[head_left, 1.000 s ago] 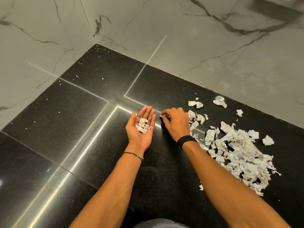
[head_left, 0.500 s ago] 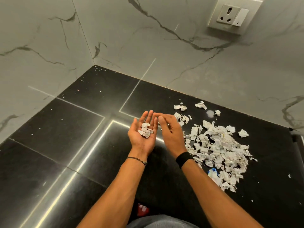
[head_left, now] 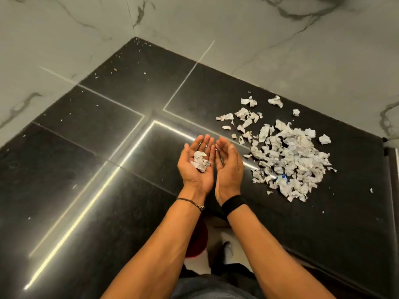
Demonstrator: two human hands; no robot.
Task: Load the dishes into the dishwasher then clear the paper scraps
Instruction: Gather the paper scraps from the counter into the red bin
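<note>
This looks like a home kitchen. A polished black stone tabletop (head_left: 90, 152), laid in several slabs with thin joints, fills the corner between two walls. Both walls are covered with white marble-look tiles (head_left: 269, 46) with grey veins. The glossy stone reflects bright lines of light (head_left: 75, 223).

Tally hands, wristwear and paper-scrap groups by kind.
Hands: 2, left hand, right hand.
Wristwear: 2, thin bracelet, black band.
Paper-scrap groups: 2, handful in the left palm, pile right of the hands.
Total: 6.

Left hand (head_left: 197, 167) cupped under paper scraps (head_left: 200, 161); right hand (head_left: 228, 167) beside; scrap pile (head_left: 289, 160) on countertop (head_left: 86, 169)
</note>
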